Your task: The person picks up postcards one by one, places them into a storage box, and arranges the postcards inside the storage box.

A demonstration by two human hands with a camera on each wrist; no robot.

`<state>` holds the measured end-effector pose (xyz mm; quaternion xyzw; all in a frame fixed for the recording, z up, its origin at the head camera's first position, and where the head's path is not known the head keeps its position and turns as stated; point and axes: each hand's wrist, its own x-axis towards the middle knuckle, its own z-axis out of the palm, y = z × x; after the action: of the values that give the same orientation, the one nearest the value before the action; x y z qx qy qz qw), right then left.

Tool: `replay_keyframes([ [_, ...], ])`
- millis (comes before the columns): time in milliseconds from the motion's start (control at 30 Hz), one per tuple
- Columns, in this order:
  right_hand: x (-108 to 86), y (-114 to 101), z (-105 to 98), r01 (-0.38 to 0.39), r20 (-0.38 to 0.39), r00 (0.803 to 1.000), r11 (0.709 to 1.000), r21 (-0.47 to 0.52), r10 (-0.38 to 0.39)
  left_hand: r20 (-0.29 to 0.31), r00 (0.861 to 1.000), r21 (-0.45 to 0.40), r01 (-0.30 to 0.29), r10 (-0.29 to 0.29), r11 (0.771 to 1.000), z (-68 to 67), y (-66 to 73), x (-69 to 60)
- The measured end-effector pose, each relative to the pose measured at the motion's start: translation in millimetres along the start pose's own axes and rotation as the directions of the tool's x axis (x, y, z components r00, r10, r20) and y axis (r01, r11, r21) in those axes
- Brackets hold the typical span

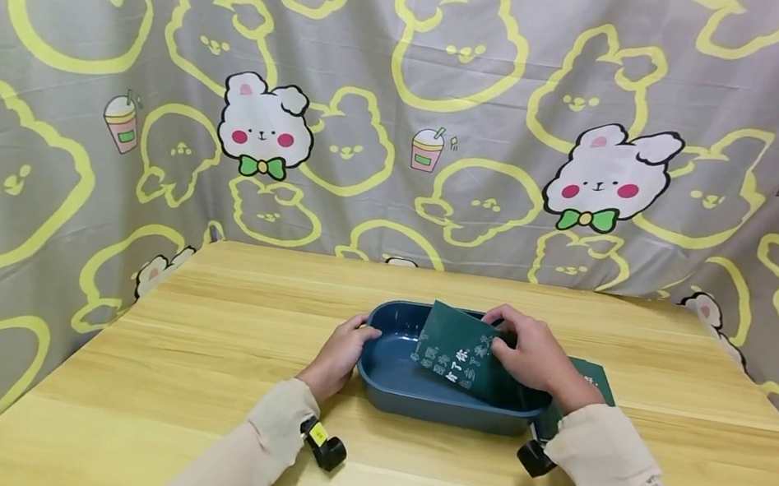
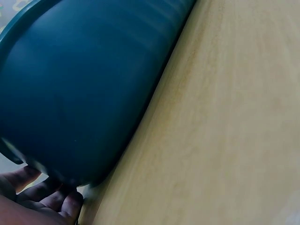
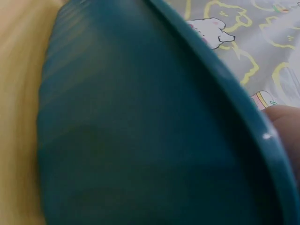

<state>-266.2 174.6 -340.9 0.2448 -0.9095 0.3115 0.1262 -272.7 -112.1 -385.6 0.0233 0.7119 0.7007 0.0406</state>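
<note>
A dark blue oblong plastic basin [image 1: 411, 406] stands on the table. My left hand [image 1: 338, 352] grips its left end, the thumb over the rim and the fingers against the outer wall; the left wrist view shows the curled fingers [image 2: 56, 199] at the basin's lower edge. With my right hand [image 1: 531, 354] I hold a dark green card [image 1: 452, 351] with white Chinese writing by its right side. The card leans at a tilt inside the basin. Another dark green piece [image 1: 591, 375] with white writing lies right of the basin, partly hidden by my right wrist. In the right wrist view the basin wall [image 3: 140, 117] hides most of the hand.
The wooden table [image 1: 261, 308] reaches back to a grey curtain [image 1: 355, 64] with yellow outlines and white rabbits. A black wrist camera [image 1: 330, 452] hangs below the left wrist, another wrist camera [image 1: 535, 458] below the right, close to the basin's front right corner.
</note>
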Motion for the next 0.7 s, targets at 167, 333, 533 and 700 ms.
replay_keyframes([
  [167, -0.2, -2.4, 3.8, 0.009, 0.043, 0.999, 0.999, -0.045, -0.007, 0.002, 1.0, 0.0, -0.002, 0.002, 1.0, 0.5, 0.3, -0.3],
  [333, -1.4, -7.6, 11.4, -0.009, 0.044, 0.999, 0.987, -0.163, 0.016, -0.018, 1.0, -0.002, 0.006, -0.006, 1.0, -0.3, -2.6, -2.4],
  [533, -1.5, -8.5, 12.3, 0.0, 0.042, 0.999, 0.958, -0.285, 0.012, -0.011, 1.0, -0.006, -0.018, 0.018, 1.0, 1.4, 1.1, 0.5],
  [700, -4.1, -8.2, 15.1, 0.006, 0.088, 0.996, 0.94, -0.341, 0.026, -0.007, 1.0, 0.0, 0.0, 0.0, 1.0, 0.8, 0.4, 1.0],
])
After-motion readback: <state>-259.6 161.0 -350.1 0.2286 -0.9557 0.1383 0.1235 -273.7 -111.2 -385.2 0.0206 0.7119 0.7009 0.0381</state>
